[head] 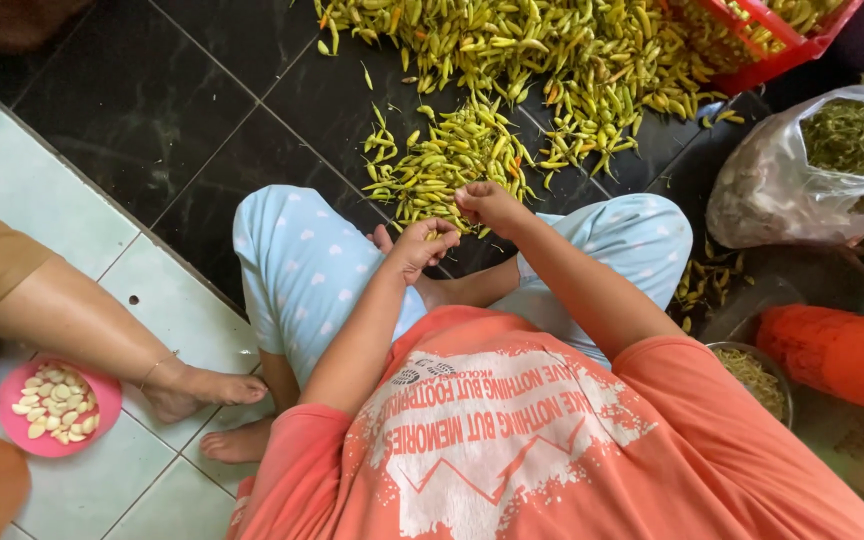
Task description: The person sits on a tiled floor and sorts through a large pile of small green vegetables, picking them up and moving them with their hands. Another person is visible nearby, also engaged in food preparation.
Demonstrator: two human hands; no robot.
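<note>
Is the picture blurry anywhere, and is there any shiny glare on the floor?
Head view: mostly sharp, with the chili pile and both hands, left hand and right hand, crisp; soft even light, faint shadows; dull sheen on the dark floor tiles, no harsh glare; the clear plastic bag shines a little; edges look slightly stretched by the wide lens.

An orange t-shirt (512, 430) with white print on it — and light blue pants (302, 270) with little white hearts.
</note>
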